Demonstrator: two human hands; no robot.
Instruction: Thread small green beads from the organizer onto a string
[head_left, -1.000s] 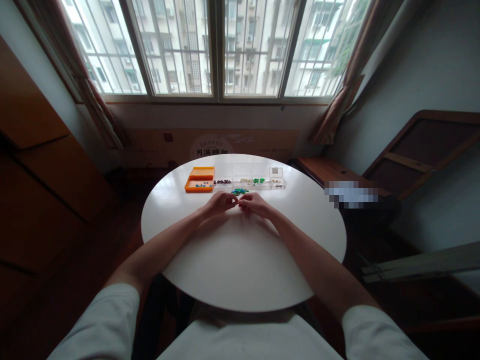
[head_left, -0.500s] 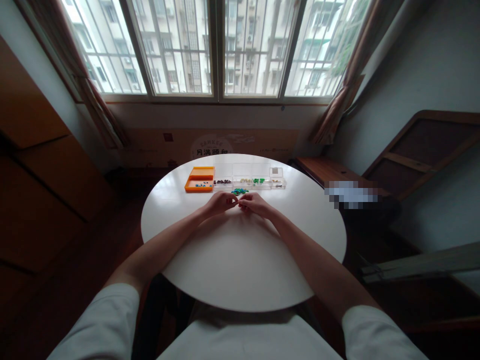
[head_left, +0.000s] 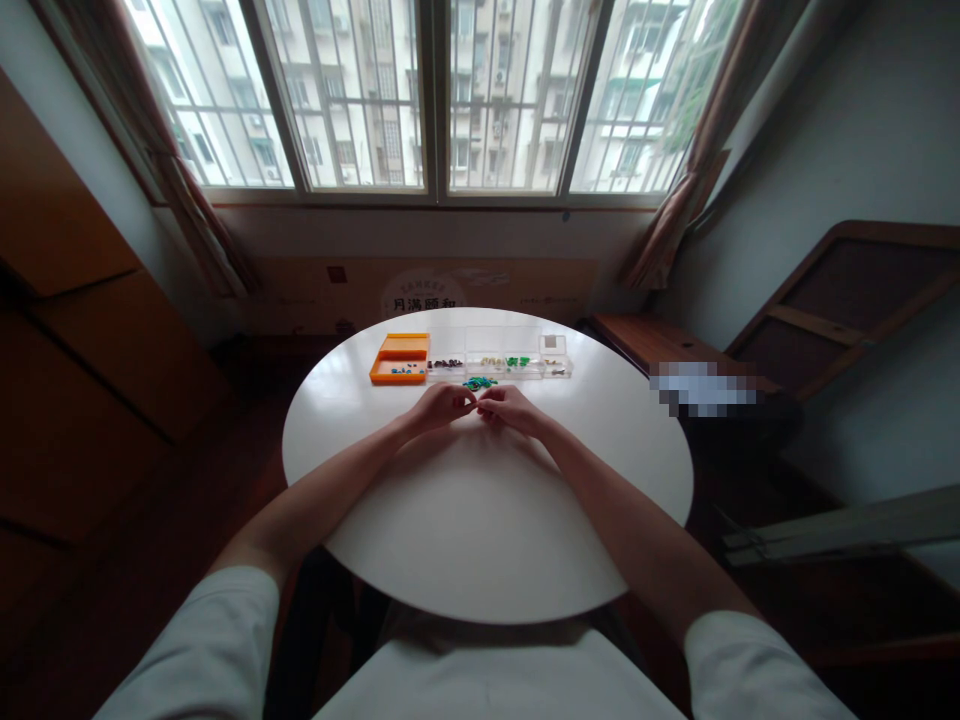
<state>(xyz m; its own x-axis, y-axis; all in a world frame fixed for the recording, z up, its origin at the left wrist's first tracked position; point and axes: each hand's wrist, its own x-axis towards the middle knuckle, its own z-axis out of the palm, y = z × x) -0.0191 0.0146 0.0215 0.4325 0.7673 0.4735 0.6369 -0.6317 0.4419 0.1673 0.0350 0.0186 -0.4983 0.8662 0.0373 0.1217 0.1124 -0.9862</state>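
Observation:
My left hand [head_left: 442, 404] and my right hand [head_left: 508, 408] meet above the white table, fingertips pinched together and nearly touching. Whatever sits between the fingers is too small to make out. Just beyond them lies a small pile of green and blue pieces [head_left: 480, 383]. Behind the pile stands an orange box [head_left: 399, 377], its lid open, with a few blue pieces inside. To its right, clear plastic boxes [head_left: 504, 375] hold dark, pale and green little pieces in separate sections.
The round white table [head_left: 465, 540] reaches close to my body. A window with bars [head_left: 435, 100] is ahead, with a long printed carton [head_left: 315, 290] below it. Wooden furniture [head_left: 660, 340] stands to the right, and cabinets [head_left: 67, 330] stand at the left.

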